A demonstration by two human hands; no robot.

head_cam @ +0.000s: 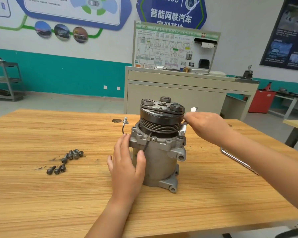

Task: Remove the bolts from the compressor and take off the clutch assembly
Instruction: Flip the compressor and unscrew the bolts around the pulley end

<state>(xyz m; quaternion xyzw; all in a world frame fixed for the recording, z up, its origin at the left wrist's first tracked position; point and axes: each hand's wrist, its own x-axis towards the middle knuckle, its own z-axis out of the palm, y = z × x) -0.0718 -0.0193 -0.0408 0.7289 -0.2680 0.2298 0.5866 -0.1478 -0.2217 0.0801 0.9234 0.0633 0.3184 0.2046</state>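
A grey compressor stands upright in the middle of the wooden table, with its black grooved clutch pulley on top. My left hand wraps around the compressor's left side, thumb on the front of the body. My right hand holds a chrome socket tool set on a bolt at the right flange; the tool's handle end sticks out above the fingers. Several removed dark bolts lie in two small groups on the table to the left.
A chrome wrench lies on the table under my right forearm. A black wire with a white connector rises from the compressor's left. Behind the table stand a grey training cabinet, a shelf rack and a red bin.
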